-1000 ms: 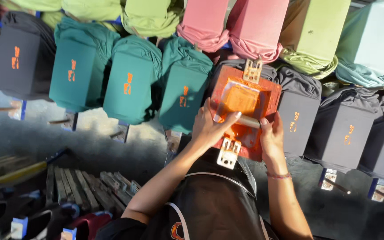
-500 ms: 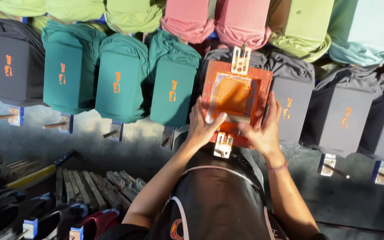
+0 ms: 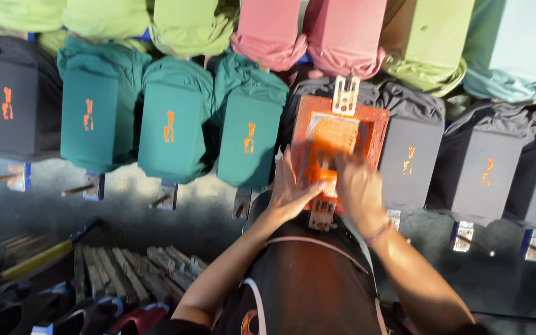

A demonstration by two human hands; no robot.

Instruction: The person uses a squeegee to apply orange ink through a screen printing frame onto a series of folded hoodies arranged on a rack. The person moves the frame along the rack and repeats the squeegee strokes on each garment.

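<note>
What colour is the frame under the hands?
Orange, ink-stained, with pale metal brackets at both ends; the printing frame shows in the head view.

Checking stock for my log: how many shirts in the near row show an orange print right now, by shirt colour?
Teal cotton shirts on boards: 3
Dark grey cotton shirts on boards: 4
Total: 7
The shirt under the orange screen frame is covered, so it is not counted.
</note>
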